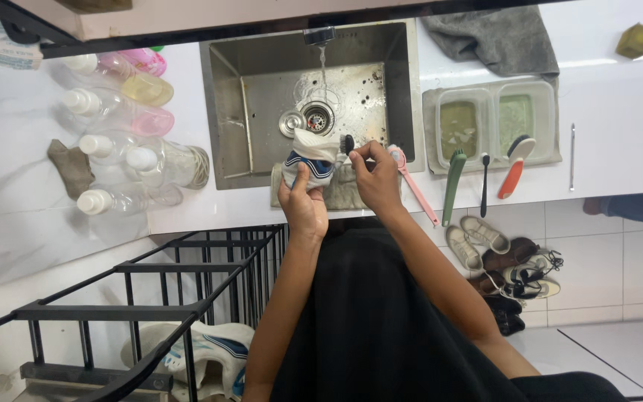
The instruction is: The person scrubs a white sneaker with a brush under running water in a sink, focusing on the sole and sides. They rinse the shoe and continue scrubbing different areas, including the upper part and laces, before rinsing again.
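- Black top of the person fills the bottom of my view; black metal rack (180,298) sits lower left, with a white-and-blue sneaker (210,353) lying under it.
- Pile of shoes (504,260) on the tiled floor at lower right, clear of the hands.
- Left hand (303,205) is wrapped around a white shoe with blue stripes (308,158), thumb on top, holding it at the front lip of the sink (225,112).
- Right hand (375,175) is pinched closed on a small dark-bristled brush (347,144), bristles touching the shoe's side.
- Grey cloth (344,193) lies on the counter edge just under the shoe.
- Pink brush (411,182), green brush (453,186), thin black brush (484,182) and orange-handled brush (513,167) lie just right of the hands.
- Two rinse tubs (496,119) of murky water behind them.
- Clear bottles (124,141) crowd the counter to the left.
- Tap (319,35) is running; water stream (323,71) falls near the drain (317,117).
- Risk, my read: wet shoe could slip from the one-handed hold and drop into the basin.
- Risk: hard scrubbing could flick dirty water onto the counter and the bottles.
- Risk: right elbow swing could knock the pink brush off the edge onto the shoes below.
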